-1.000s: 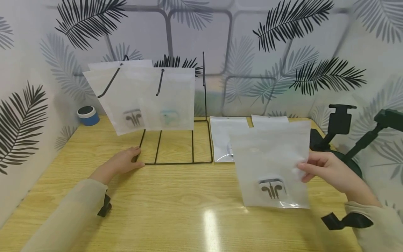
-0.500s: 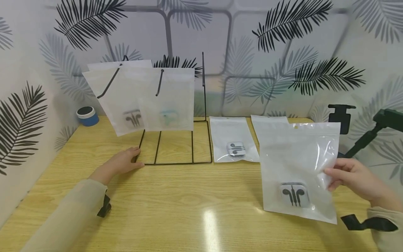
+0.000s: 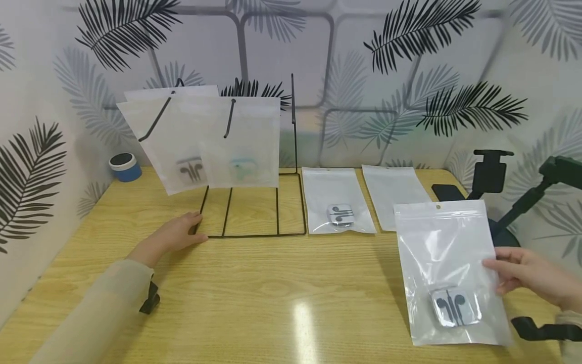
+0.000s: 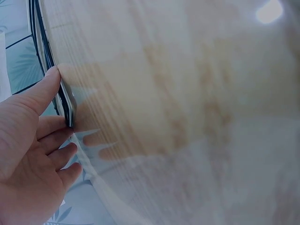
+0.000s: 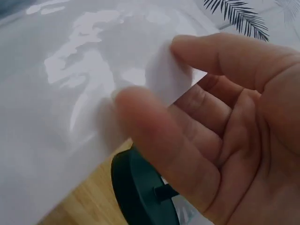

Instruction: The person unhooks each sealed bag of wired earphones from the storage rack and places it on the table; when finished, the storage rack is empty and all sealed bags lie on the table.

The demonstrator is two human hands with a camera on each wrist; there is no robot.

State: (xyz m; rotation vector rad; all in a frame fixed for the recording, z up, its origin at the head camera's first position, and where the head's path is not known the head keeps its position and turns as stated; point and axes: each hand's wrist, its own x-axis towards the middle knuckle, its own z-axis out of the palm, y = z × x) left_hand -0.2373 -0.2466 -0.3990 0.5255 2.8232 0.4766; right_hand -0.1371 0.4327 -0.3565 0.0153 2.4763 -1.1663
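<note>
My left hand [image 3: 175, 235] pinches the front left corner of the black wire rack [image 3: 254, 236] on the table. In the left wrist view, thumb and fingers meet at the dark wire [image 4: 65, 108]. At the front right, my right hand [image 3: 529, 273] pinches the right edge of a white zip bag [image 3: 418, 253]. Low inside this bag shows a clear case of earphones [image 3: 454, 306]. The right wrist view shows the glossy bag [image 5: 61, 122] between the fingers. Two white bags, one [image 3: 254, 126] beside another [image 3: 177, 151], hang from the rack's hooks, overlapping a bag behind.
Right of the rack lies a white bag [image 3: 334, 187] with an earphone case. Beside it another white bag [image 3: 395, 187] is partly covered by the held one. A black phone [image 3: 447, 192] and a dark stand [image 3: 518, 207] are at right. A blue jar [image 3: 126, 169] stands back left.
My right hand has carried the bag rightward and down toward the table's front, uncovering the two bags lying behind and the phone. The left hand keeps its place on the rack.
</note>
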